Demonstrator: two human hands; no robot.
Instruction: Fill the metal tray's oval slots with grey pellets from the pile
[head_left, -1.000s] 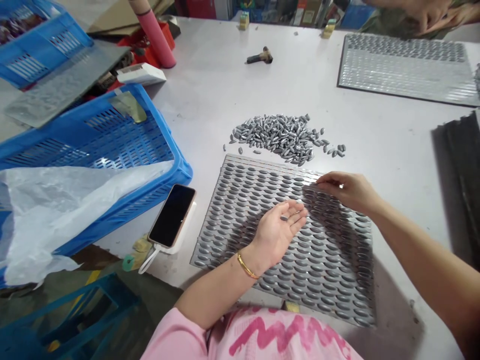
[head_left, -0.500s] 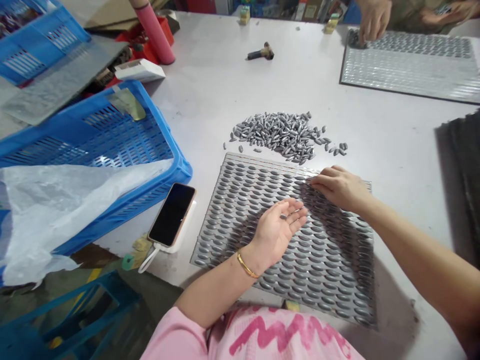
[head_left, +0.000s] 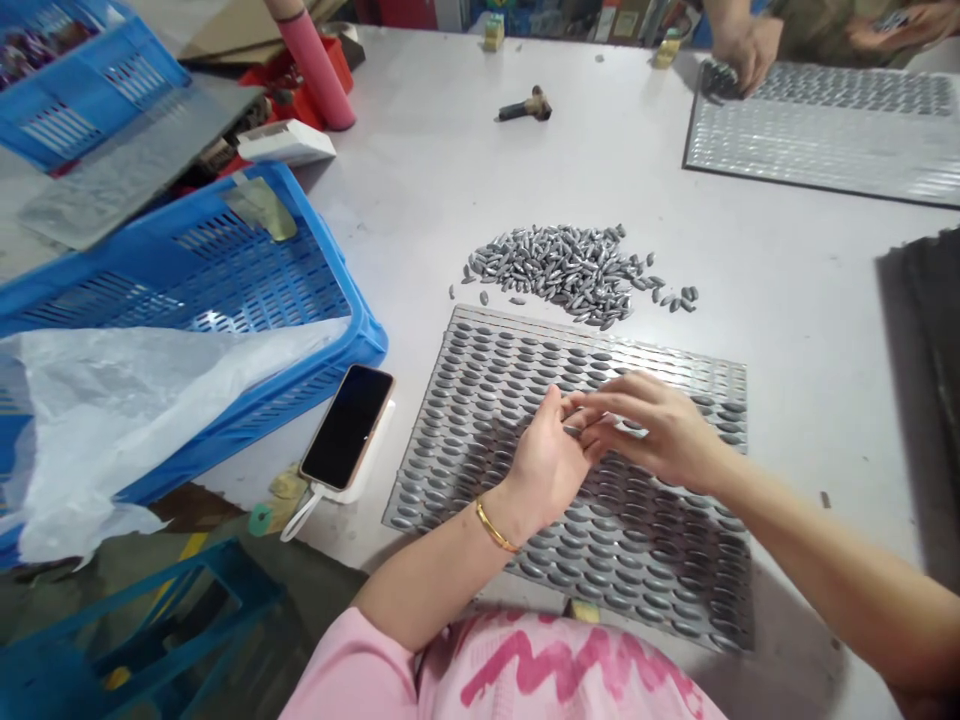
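Note:
My left hand (head_left: 551, 465) is cupped palm up over the middle of a grey tray (head_left: 600, 338). A small grey oval piece (head_left: 571, 432) partly shows in its palm. My right hand (head_left: 664, 430) comes from the right with fingers stretched out and apart, its fingertips touching the left hand's palm and fingers. Whether anything lies between those tips is hidden. Rows of similar oval pieces (head_left: 450, 455) fill most of the tray. Slots along its far right edge show bare. Behind the tray lies a heap of loose grey pieces (head_left: 562, 265).
Left of the tray lie a phone (head_left: 347, 425) with a white cable and a blue crate (head_left: 330, 250) with plastic sheeting. A hammer-like tool (head_left: 525, 105) lies further back. At the back right, another person's hand (head_left: 750, 50) works over a second tray (head_left: 810, 150).
My right hand has left the tray's far edge and come back toward my left palm. My left hand stays nearly in place. The view has shifted slightly.

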